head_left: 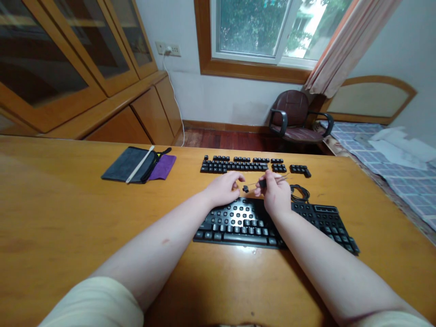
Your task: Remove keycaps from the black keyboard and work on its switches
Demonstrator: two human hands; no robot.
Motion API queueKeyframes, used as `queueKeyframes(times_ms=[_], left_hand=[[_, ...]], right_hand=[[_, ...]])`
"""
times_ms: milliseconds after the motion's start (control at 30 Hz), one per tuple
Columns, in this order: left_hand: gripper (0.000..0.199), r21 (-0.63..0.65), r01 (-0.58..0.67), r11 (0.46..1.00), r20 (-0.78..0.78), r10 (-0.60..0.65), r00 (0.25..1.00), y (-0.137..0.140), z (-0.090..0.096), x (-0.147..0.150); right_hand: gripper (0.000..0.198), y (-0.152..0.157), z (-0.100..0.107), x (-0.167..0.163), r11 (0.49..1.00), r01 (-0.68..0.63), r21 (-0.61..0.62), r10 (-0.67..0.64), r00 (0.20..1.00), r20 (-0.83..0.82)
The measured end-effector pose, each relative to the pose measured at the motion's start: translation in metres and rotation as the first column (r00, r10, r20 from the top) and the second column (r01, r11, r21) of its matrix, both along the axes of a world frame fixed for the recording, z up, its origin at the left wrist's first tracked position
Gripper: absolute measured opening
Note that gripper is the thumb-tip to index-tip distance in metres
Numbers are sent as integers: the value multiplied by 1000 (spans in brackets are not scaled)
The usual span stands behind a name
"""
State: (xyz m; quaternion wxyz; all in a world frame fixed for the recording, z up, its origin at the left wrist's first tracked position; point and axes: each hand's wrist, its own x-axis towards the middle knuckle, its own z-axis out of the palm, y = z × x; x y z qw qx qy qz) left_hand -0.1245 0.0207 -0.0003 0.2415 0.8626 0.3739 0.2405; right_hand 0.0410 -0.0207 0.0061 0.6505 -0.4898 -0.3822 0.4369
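Observation:
My right hand (276,193) is closed around a wire keycap puller (262,183) with a dark middle, held above the back edge of a black keyboard (248,238). At the puller's left end is a small black keycap (245,189); whether the wires grip it I cannot tell. My left hand (225,188) hovers or rests at the keyboard's back edge, fingers curved and apart, just left of that keycap. The keyboard's upper rows show bare switch stems, while the lower rows and part of the number pad still carry caps. Removed keycaps (235,168) lie in rows behind it.
A coiled black cable (300,194) lies behind the keyboard's right half. Further left on the wooden table (68,204) are a grey pouch (119,165), a white stick (140,164) and a purple cloth (163,167). An armchair (293,109) stands beyond the table's far edge.

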Motion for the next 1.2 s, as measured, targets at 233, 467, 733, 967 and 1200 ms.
queueKeyframes(times_ms=[233,467,733,967,1200], left_hand=[[29,171,34,985,136,-58,989,-6,9,-2],[16,231,-11,973,181,-32,983,-5,8,-1],[24,270,-117,956,258,45,965,-8,8,0],[27,71,-105,992,432,64,900,-4,6,3],[17,155,-119,981,408,46,912,-3,7,1]], right_hand=[[37,8,-1,2,997,-37,-64,23,980,-200],[36,8,-1,0,988,-112,-110,80,962,-260],[37,7,0,-1,987,-114,-114,76,952,-296],[36,5,0,-3,996,-93,-8,89,974,-210],[38,7,0,-5,990,-113,-89,82,953,-293]])
